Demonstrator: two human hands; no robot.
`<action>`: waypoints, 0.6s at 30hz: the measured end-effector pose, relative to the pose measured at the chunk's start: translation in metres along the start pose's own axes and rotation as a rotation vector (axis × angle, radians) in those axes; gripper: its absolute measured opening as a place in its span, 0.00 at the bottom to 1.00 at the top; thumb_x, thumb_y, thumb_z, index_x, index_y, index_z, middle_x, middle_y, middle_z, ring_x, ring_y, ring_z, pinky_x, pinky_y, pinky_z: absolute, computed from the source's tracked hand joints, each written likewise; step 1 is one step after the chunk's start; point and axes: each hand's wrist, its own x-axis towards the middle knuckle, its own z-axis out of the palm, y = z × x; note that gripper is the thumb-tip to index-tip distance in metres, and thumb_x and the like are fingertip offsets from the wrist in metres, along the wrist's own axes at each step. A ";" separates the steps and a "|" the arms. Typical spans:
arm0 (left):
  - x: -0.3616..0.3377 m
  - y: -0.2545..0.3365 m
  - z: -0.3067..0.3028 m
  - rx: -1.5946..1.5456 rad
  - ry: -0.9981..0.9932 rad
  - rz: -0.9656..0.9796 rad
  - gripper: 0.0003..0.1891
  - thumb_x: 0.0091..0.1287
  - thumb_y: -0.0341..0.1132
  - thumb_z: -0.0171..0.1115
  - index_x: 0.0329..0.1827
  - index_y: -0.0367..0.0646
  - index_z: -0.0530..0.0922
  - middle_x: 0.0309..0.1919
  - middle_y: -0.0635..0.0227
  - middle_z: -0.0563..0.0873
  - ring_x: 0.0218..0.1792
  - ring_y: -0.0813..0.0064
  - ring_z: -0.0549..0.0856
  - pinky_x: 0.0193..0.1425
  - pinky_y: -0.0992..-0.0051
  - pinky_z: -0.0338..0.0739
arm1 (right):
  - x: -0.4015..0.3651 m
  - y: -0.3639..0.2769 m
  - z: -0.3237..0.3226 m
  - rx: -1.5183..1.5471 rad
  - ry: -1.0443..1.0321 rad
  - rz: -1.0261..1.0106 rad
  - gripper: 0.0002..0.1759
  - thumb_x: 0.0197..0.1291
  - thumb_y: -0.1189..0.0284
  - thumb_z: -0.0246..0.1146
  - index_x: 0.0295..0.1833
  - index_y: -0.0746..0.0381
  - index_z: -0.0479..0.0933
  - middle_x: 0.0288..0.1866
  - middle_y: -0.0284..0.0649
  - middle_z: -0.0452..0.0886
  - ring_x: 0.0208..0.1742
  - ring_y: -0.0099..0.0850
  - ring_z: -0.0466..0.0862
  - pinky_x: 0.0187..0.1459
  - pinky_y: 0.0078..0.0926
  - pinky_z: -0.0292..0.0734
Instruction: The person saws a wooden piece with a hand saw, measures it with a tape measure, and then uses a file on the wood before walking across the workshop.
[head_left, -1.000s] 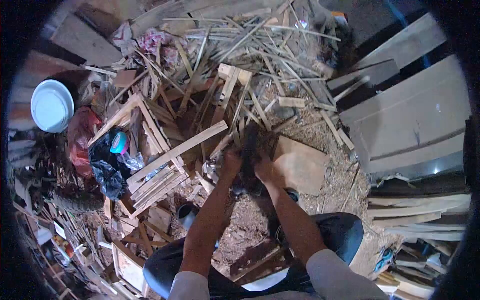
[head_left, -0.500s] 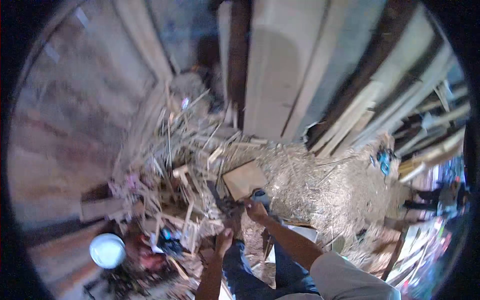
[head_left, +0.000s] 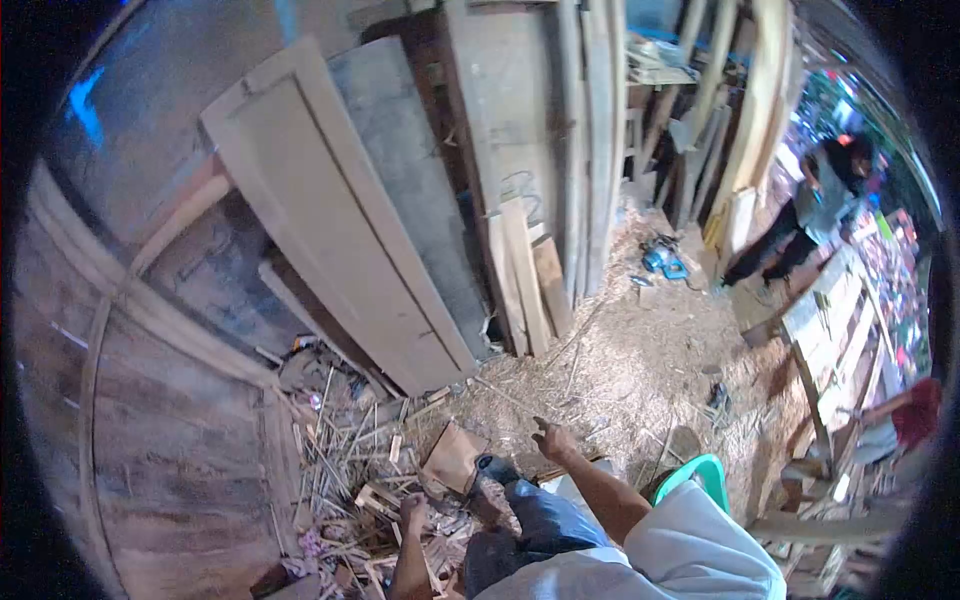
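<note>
My right hand (head_left: 555, 440) is held out over the shaving-covered floor, with its fingers apart and nothing in them. Lower and to the left, my left hand (head_left: 413, 512) hangs above scattered wood scraps (head_left: 375, 500); its fingers look curled in, and no object shows in them. Between the two hands lies a square brown board (head_left: 455, 457) on the ground, beside my dark shoe (head_left: 492, 466). Neither hand touches the board.
Tall wooden panels (head_left: 340, 220) and planks (head_left: 520, 270) lean on the wall. A blue power tool (head_left: 663, 258) lies on the floor. A green plastic chair (head_left: 706, 478) is behind my right arm. One person (head_left: 825, 200) stands far right; another in red (head_left: 915, 415) is nearer.
The view has swung to the right, bringing the people and green chair into sight. My hands, close together over my leg before, are now farther apart, the right one reaching outward.
</note>
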 end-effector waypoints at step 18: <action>-0.107 -0.019 0.030 0.040 -0.373 0.058 0.13 0.65 0.41 0.57 0.38 0.41 0.84 0.34 0.53 0.87 0.39 0.53 0.86 0.43 0.63 0.79 | -0.190 0.103 0.023 0.033 0.221 -0.041 0.39 0.57 0.57 0.68 0.71 0.62 0.66 0.55 0.61 0.79 0.56 0.56 0.80 0.59 0.45 0.74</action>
